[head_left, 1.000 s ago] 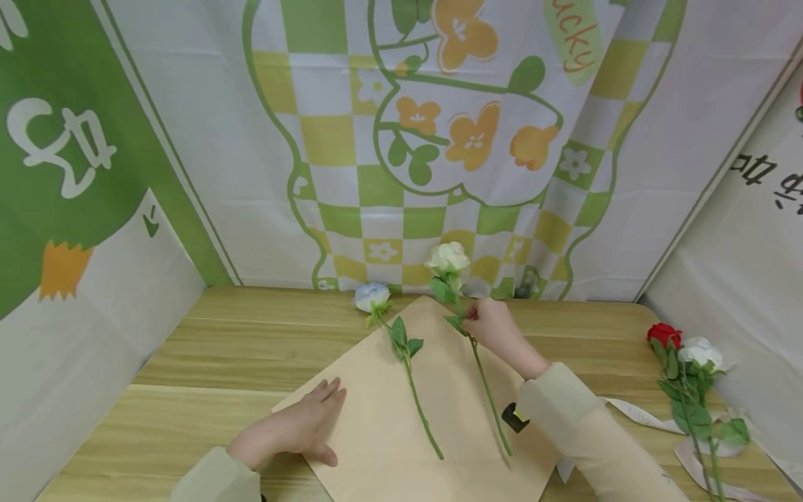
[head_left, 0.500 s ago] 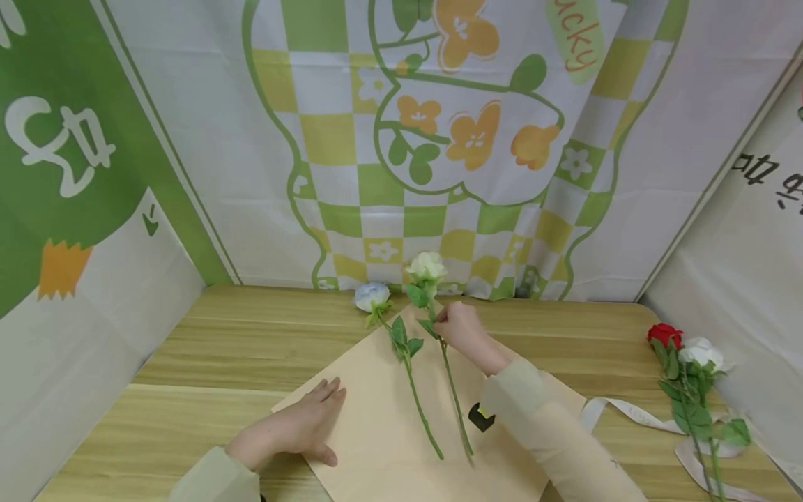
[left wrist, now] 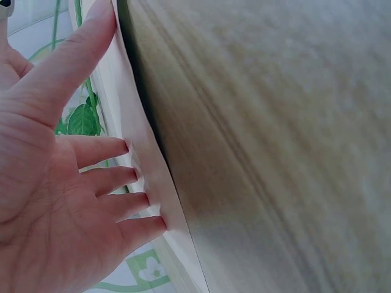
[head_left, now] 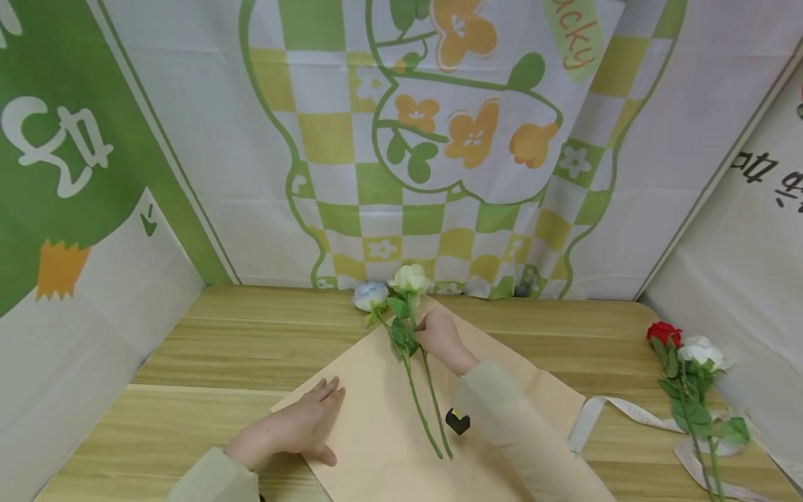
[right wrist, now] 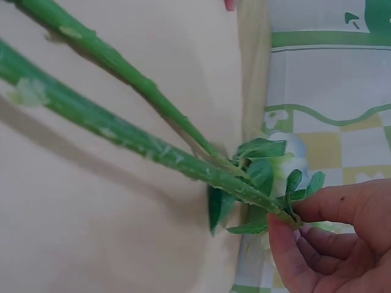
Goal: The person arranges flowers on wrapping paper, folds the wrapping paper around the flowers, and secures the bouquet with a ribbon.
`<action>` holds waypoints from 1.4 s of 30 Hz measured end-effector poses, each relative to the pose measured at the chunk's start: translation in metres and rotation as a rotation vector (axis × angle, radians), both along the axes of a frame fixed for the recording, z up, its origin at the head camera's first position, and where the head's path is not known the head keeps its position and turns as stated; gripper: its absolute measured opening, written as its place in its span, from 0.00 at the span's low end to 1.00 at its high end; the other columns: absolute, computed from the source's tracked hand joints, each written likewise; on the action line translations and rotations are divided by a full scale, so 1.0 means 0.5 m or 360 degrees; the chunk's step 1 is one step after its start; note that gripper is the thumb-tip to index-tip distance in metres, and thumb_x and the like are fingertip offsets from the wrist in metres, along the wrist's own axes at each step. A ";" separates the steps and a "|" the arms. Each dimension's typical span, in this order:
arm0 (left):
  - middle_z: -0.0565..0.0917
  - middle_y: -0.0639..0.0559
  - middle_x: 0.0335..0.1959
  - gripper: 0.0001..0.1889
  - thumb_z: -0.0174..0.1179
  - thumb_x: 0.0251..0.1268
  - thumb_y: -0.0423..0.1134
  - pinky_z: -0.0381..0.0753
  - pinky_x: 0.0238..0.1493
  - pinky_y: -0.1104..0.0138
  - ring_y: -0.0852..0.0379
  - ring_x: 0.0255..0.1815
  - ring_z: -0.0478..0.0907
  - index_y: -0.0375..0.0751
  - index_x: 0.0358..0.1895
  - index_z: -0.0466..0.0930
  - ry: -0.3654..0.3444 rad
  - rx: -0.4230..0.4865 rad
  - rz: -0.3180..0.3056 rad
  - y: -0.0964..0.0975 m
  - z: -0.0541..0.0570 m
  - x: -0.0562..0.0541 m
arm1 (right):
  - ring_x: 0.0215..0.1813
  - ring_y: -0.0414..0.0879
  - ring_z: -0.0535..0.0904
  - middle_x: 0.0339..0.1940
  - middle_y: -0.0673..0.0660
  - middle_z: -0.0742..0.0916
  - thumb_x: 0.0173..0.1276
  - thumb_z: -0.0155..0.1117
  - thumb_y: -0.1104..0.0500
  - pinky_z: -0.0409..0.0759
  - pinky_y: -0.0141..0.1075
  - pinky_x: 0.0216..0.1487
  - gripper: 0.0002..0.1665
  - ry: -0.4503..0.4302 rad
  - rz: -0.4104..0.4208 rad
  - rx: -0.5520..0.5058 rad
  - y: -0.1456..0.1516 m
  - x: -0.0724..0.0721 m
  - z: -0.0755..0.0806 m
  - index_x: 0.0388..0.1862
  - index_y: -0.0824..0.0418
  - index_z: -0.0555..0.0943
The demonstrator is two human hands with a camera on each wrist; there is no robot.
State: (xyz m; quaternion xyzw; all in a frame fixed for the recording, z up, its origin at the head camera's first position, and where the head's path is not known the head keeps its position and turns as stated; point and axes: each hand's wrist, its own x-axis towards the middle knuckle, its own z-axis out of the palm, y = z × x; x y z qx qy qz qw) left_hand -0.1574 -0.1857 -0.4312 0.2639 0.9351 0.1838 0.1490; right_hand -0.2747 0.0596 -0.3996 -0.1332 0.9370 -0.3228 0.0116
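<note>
My right hand (head_left: 440, 340) pinches the stem of a cream-white rose (head_left: 410, 279) just below its upper leaves. In the right wrist view, thumb and forefinger of that hand (right wrist: 336, 235) close on the green stem (right wrist: 153, 149). Close along its left side lies a pale blue flower (head_left: 371, 296) with a leafy stem. Both stems rest over a sheet of tan wrapping paper (head_left: 370, 404), set cornerwise on the table. With fingers spread, my left hand (head_left: 297, 425) rests on the paper's left edge; the left wrist view shows its fingertips against the paper (left wrist: 156, 165).
A red rose (head_left: 664, 335) and a white rose (head_left: 700, 353) lie at the right of the wooden table (head_left: 207, 355). A pale ribbon (head_left: 633, 411) curls beside them. A small black object (head_left: 458, 421) shows beside the right sleeve. Printed curtains (head_left: 326, 139) hang behind.
My right hand has carried the cream-white rose leftward, from well apart to right beside the blue flower. My left hand has stayed in place on the paper.
</note>
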 end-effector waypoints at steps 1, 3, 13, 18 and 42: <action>0.50 0.23 0.66 0.57 0.72 0.32 0.53 0.54 0.62 0.43 0.27 0.66 0.47 0.19 0.63 0.54 -0.0003 0.0007 0.0001 0.000 0.000 0.000 | 0.09 0.38 0.47 0.03 0.46 0.55 0.54 0.54 0.72 0.50 0.27 0.13 0.29 -0.0003 -0.0005 0.0009 -0.003 -0.002 -0.003 0.02 0.53 0.56; 0.50 0.23 0.66 0.57 0.72 0.32 0.53 0.54 0.62 0.43 0.27 0.66 0.46 0.19 0.63 0.54 -0.0010 0.0019 0.0000 0.000 0.000 0.000 | 0.10 0.38 0.46 0.03 0.46 0.55 0.53 0.54 0.72 0.50 0.28 0.13 0.29 -0.0005 -0.0018 0.0030 -0.007 -0.007 -0.008 0.02 0.53 0.55; 0.50 0.24 0.66 0.57 0.72 0.32 0.54 0.55 0.62 0.44 0.27 0.66 0.46 0.20 0.64 0.54 -0.0012 0.0033 -0.0002 0.003 -0.005 -0.002 | 0.12 0.40 0.55 0.08 0.49 0.61 0.49 0.51 0.74 0.55 0.28 0.13 0.22 0.0014 -0.0080 0.0162 -0.019 -0.027 -0.036 0.08 0.55 0.57; 0.49 0.24 0.66 0.57 0.71 0.32 0.54 0.54 0.61 0.43 0.27 0.66 0.46 0.20 0.64 0.54 -0.0017 0.0034 -0.0010 0.005 0.000 -0.003 | 0.15 0.47 0.67 0.14 0.57 0.74 0.51 0.52 0.74 0.66 0.34 0.16 0.14 -0.0116 -0.0138 0.0242 -0.019 -0.060 -0.071 0.12 0.62 0.67; 0.50 0.23 0.66 0.57 0.72 0.32 0.54 0.54 0.62 0.44 0.27 0.66 0.46 0.20 0.64 0.54 -0.0003 0.0043 -0.0009 -0.001 -0.002 -0.003 | 0.40 0.55 0.78 0.34 0.62 0.83 0.56 0.62 0.67 0.77 0.42 0.39 0.08 -0.0147 0.0072 0.0262 0.130 -0.027 0.003 0.35 0.71 0.80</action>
